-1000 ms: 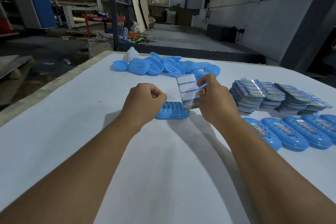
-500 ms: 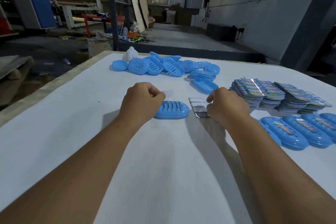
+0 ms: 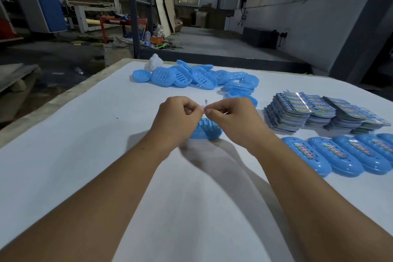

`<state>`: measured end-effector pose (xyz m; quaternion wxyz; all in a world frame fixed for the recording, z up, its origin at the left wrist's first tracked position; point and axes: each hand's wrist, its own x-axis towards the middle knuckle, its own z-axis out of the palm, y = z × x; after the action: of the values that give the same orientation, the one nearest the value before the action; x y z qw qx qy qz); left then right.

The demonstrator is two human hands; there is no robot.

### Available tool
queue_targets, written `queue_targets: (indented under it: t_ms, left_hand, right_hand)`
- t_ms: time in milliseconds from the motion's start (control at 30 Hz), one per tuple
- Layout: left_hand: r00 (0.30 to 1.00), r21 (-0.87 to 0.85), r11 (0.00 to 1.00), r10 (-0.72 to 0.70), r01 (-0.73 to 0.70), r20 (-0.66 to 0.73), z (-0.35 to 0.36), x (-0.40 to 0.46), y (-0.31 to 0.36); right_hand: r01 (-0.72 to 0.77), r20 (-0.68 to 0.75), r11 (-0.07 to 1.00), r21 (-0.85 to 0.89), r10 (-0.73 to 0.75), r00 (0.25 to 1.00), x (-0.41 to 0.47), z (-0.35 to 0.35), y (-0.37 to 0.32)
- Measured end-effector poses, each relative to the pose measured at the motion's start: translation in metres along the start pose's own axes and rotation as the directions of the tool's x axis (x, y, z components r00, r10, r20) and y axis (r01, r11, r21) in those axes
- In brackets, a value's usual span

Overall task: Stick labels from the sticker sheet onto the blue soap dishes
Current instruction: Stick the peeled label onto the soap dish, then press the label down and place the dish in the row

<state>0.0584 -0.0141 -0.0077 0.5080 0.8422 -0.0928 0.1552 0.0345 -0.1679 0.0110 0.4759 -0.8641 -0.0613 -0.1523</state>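
- A white-covered worktable (image 3: 63,155) fills the workshop foreground, a person's bare forearms reaching across it.
- Stacks of printed sticker sheets (image 3: 319,112) stand at the right, well apart from the hands.
- A heap of unlabelled blue soap dishes (image 3: 191,76) lies along the far edge; a small white object (image 3: 154,64) sits beside it.
- A row of labelled dishes (image 3: 340,155) lines the near right, each with a colourful strip along its top.
- One slotted soap dish (image 3: 207,131) rests on the table directly below the hands, partly hidden by them.
- The left hand (image 3: 176,119) and right hand (image 3: 234,121) meet above it, fingers curled, each pinching an end of a small label (image 3: 204,107); it shows as a thin pale sliver, too small to read.
- The label looks feather-light, limp and tacky, likely to curl or stick to itself, so corner pinches with the strip kept taut seem the safest hold.
- The dish appears light, rigid plastic, liable to skid when pressed; steadying its rim should help.
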Motion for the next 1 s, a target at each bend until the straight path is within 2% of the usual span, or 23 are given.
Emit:
queue_targets:
  t_ms: [300,467,533,700,1000]
  left_hand:
    - [0.986,-0.233,0.971,-0.01,0.049,0.166,-0.003,-0.001,0.007]
    - [0.974,-0.239,0.97,0.009,0.047,0.227,-0.004,-0.001,0.01]
    - [0.978,-0.229,0.972,-0.01,0.059,0.207,-0.003,-0.001,0.01]
    - [0.995,-0.112,0.989,-0.101,0.101,0.008,-0.005,0.005,0.0]
    - [0.991,-0.092,0.987,-0.132,0.134,0.029,-0.003,0.008,-0.005]
  right_hand:
    - [-0.043,-0.051,0.989,0.141,0.05,0.997,-0.002,-0.006,-0.003]
    - [-0.035,-0.099,0.992,0.121,0.047,0.994,0.001,-0.008,0.001]
    - [-0.042,-0.14,0.997,0.072,0.051,0.989,0.003,-0.008,0.004]
    - [-0.099,-0.133,0.994,0.057,0.105,0.986,0.004,-0.006,0.003]
    - [-0.287,-0.034,0.93,0.229,0.302,0.953,0.006,-0.007,0.005]
